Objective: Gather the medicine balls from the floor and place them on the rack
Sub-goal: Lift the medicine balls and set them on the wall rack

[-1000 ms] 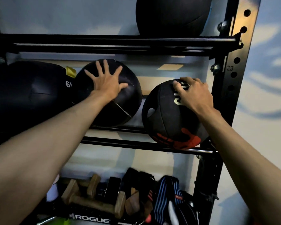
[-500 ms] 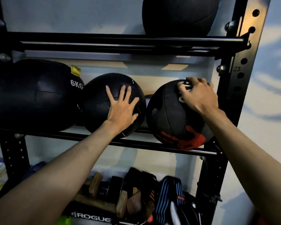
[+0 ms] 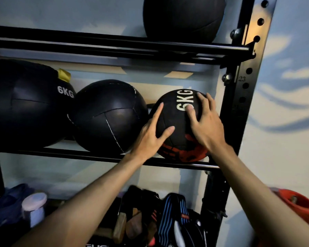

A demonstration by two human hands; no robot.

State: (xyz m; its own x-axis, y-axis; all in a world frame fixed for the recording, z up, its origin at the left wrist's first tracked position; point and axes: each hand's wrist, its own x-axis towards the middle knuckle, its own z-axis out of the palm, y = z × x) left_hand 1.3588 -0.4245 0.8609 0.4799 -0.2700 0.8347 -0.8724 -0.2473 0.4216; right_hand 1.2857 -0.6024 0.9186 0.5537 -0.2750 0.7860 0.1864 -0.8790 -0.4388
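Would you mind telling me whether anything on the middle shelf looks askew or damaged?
Nothing looks damaged. Only the red-printed ball at the right end of the middle shelf is turned, so its 6KG label reads sideways.

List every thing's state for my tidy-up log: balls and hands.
Red-marked 6KG ball: on middle shelf, right end, under both hands.
Left hand: fingers spread, on its left side.
Right hand: fingers spread, on its front.
Plain black ball: resting beside it.
Yellow-tagged 6KG ball: resting at left.
Top ball: on upper shelf.
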